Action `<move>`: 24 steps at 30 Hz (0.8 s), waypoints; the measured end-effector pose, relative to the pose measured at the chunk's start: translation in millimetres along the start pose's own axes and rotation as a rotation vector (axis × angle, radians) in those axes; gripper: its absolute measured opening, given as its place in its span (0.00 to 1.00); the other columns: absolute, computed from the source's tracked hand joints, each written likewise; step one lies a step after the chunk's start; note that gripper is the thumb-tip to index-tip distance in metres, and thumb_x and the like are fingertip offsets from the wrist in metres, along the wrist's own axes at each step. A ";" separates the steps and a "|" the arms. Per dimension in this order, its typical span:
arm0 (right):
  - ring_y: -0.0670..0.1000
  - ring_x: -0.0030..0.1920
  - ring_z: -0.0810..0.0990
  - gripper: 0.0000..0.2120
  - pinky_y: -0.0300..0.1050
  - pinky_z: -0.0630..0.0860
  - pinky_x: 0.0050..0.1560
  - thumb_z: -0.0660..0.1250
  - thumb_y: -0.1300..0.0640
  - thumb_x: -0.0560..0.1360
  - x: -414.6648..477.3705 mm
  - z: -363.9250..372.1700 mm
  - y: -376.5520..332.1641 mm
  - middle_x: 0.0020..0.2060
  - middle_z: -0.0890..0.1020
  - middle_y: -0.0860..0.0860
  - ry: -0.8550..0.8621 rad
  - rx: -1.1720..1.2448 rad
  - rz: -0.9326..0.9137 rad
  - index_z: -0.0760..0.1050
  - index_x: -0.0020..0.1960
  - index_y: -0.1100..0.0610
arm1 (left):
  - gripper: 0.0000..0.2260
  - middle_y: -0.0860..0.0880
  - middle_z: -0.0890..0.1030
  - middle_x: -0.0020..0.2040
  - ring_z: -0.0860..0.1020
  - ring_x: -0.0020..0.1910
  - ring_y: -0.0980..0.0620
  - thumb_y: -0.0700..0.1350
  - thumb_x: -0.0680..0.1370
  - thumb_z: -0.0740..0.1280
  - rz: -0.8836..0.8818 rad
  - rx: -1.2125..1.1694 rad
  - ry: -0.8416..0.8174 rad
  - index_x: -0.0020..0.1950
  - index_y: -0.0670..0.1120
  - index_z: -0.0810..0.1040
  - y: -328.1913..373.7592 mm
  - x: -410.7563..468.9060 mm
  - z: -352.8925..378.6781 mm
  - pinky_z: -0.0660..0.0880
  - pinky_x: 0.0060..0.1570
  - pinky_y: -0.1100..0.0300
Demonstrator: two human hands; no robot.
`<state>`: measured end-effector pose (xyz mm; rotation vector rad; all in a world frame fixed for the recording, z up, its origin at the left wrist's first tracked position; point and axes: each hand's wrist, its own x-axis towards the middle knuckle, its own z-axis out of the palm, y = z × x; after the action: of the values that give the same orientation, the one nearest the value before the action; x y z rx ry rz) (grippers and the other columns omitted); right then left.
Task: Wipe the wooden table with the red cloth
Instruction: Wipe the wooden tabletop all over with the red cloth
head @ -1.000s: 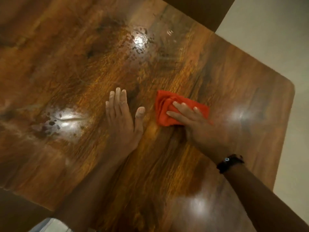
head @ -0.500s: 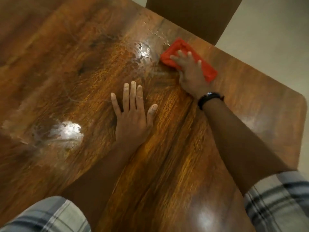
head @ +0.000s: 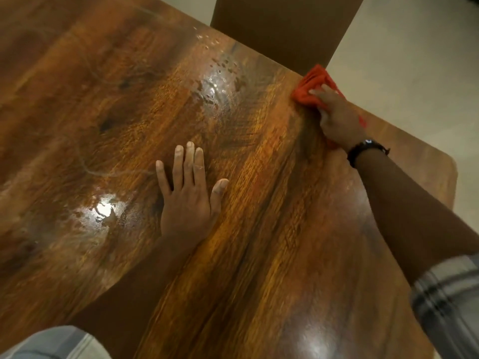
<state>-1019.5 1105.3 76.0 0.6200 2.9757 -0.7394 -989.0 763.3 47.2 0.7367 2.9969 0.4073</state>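
- A dark brown chair back (head: 282,29) stands at the top of the frame, right behind the far edge of the surface (head: 259,255), close to my cloth.
- Nothing lies between my two hands.
- My right hand (head: 337,117) is at the upper right of the frame. Its fingers (head: 320,92) are spread flat and press down on the red cloth (head: 309,85).
- The red cloth sits bunched at the far edge of the surface.
- A black watch (head: 365,149) is on my right wrist.
- My left hand (head: 188,200) lies flat in the middle, fingers a little apart, holding nothing.
- The surface is shiny brown wood with wet spots (head: 220,81) and bright light patches (head: 103,211).
- A pale floor (head: 414,60) shows at the upper right.
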 end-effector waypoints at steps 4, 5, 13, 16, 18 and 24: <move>0.59 0.78 0.52 0.20 0.69 0.41 0.74 0.56 0.58 0.82 39.8 34.3 -58.6 0.78 0.59 0.51 0.022 0.016 -0.011 0.66 0.73 0.44 | 0.34 0.42 0.55 0.80 0.48 0.80 0.45 0.62 0.82 0.41 -0.006 -0.018 0.017 0.79 0.40 0.55 0.3 0.1 1.3 0.46 0.75 0.36; 0.58 0.78 0.51 0.21 0.68 0.40 0.73 0.56 0.58 0.82 39.3 42.9 -76.5 0.78 0.59 0.51 0.008 0.021 -0.047 0.66 0.73 0.45 | 0.34 0.42 0.54 0.80 0.48 0.80 0.45 0.62 0.82 0.41 -0.007 -0.018 0.019 0.79 0.40 0.54 0.6 0.3 1.2 0.45 0.75 0.36; 0.52 0.78 0.54 0.28 0.55 0.47 0.76 0.54 0.67 0.78 -104.3 72.5 -100.8 0.77 0.60 0.47 -0.116 -0.016 -0.379 0.65 0.74 0.46 | 0.34 0.42 0.54 0.80 0.47 0.80 0.45 0.62 0.82 0.40 -0.015 0.012 0.003 0.79 0.40 0.54 1.4 0.9 1.2 0.45 0.75 0.36; 0.49 0.78 0.52 0.31 0.53 0.48 0.78 0.56 0.69 0.78 -138.9 45.3 -50.0 0.78 0.58 0.45 -0.074 -0.007 -0.204 0.64 0.75 0.45 | 0.34 0.44 0.52 0.81 0.45 0.80 0.46 0.62 0.82 0.38 -0.012 -0.001 -0.033 0.80 0.43 0.54 1.7 0.8 1.6 0.44 0.75 0.36; 0.52 0.78 0.53 0.26 0.58 0.48 0.77 0.56 0.65 0.81 -134.1 26.7 -18.0 0.78 0.58 0.47 0.017 -0.023 -0.056 0.64 0.75 0.45 | 0.34 0.45 0.52 0.81 0.44 0.80 0.47 0.63 0.81 0.36 0.005 0.000 -0.049 0.80 0.44 0.54 0.1 1.4 1.6 0.43 0.75 0.36; 0.59 0.76 0.59 0.20 0.71 0.50 0.73 0.55 0.57 0.82 -11.5 18.6 -5.9 0.76 0.64 0.52 0.158 0.081 0.179 0.67 0.71 0.41 | 0.34 0.46 0.53 0.81 0.44 0.80 0.48 0.63 0.81 0.35 0.010 -0.001 -0.034 0.79 0.46 0.57 -0.8 1.8 3.8 0.41 0.75 0.36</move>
<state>-1012.7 1087.8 63.4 0.9780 2.9866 -0.8360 -990.7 764.4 43.4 0.7507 2.9620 0.3927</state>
